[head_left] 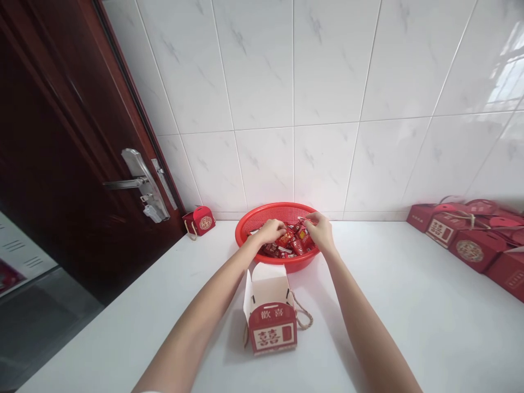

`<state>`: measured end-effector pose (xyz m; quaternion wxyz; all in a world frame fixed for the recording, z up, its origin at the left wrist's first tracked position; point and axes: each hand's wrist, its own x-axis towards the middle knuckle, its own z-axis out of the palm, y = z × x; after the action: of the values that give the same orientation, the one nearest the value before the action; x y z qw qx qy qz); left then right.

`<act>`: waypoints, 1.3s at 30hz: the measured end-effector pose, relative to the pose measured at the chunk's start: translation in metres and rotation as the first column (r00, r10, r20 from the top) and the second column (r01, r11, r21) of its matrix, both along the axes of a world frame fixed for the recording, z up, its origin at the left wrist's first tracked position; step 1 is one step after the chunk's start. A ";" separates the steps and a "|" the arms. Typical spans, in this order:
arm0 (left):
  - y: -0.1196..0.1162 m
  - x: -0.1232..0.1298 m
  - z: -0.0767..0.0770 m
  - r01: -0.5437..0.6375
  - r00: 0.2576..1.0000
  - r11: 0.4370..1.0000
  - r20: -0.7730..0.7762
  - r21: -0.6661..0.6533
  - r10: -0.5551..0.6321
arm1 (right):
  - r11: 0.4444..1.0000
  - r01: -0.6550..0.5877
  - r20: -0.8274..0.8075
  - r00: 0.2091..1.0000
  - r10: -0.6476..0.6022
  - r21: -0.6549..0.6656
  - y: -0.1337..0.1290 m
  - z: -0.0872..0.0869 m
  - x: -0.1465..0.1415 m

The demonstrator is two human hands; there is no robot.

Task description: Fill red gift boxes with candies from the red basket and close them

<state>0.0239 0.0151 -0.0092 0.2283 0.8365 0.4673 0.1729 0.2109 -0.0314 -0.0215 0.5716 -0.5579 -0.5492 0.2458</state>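
A red plastic basket (245,218) holds a pile of small red-wrapped candies (297,247). My left hand (271,231) reaches over its left side, fingers curled down among the candies; what its fingertips hold is hidden. On the right side, my right hand (321,230) has thumb and fingers pinched at a small wrapped candy (302,220) near the basket's far rim. Between my forearms, in front of the basket, stands a red gift box (272,327) with its top open, a white inside and a twisted rope handle (305,319) hanging at its right.
A small closed red box (199,221) stands at the back left, near the dark wooden door (61,109) with its metal handle (141,183). Several red boxes (475,248) are grouped at the right. White tiled wall (327,82) rises behind the white tabletop (388,284).
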 end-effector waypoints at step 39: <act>0.002 0.005 -0.002 0.020 0.930 0.998 0.365 0.056 -0.039 | 0.948 -0.309 -0.393 0.865 0.312 0.075 -0.008 0.004 -0.002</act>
<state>0.0292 0.0169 -0.0116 0.2922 0.8021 0.3994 0.3342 0.2088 -0.0394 -0.0175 0.6272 -0.3976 -0.5045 0.4405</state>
